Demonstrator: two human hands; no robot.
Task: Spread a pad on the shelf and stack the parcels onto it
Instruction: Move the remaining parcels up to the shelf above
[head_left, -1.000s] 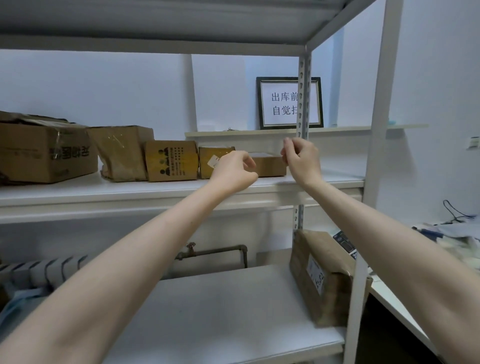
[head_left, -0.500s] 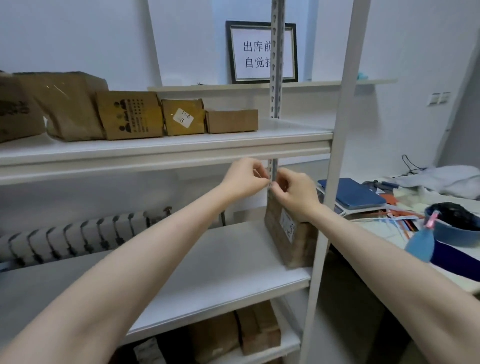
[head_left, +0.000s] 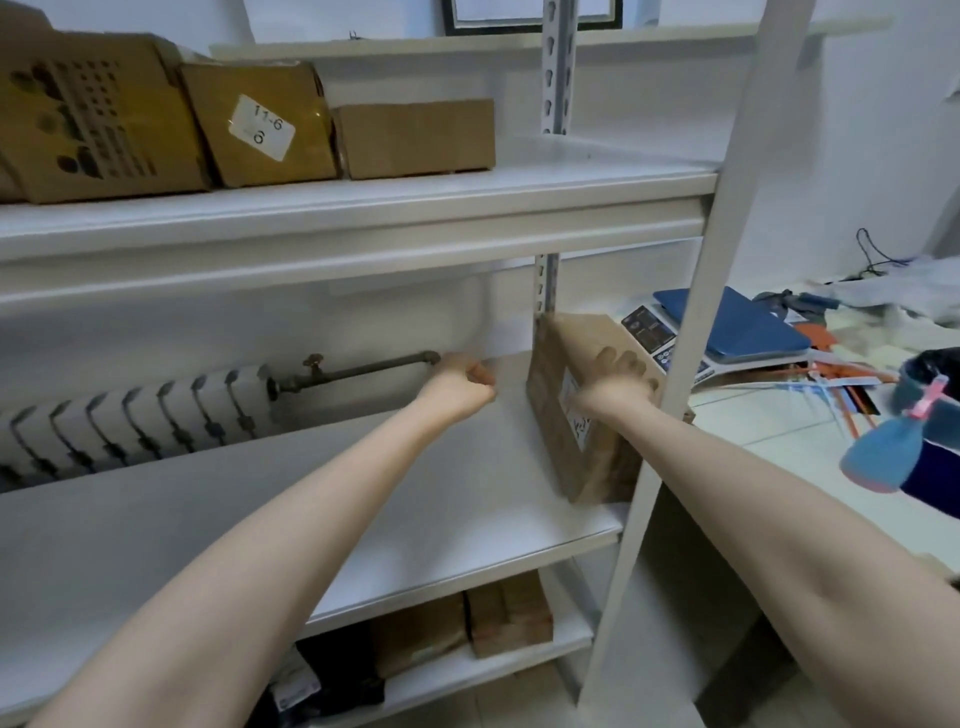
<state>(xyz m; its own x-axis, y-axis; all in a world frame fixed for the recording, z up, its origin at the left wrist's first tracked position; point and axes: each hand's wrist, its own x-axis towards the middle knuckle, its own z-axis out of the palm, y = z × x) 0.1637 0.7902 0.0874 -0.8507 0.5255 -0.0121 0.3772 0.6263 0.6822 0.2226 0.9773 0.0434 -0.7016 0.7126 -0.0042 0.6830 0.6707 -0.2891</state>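
The left grip (head_left: 460, 388) pinched the pad (head_left: 363, 519), which needed pulling flat; the right grip (head_left: 617, 383) lay wide on the parcel (head_left: 597, 462) beside it.

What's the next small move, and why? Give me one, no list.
Probably lift the parcel with the right hand, which lies, blurred, on its top. The parcel stands at the right end of the middle shelf, where the pad must spread. The left hand is curled at the shelf's back; whether it pinches a pad edge I cannot tell.
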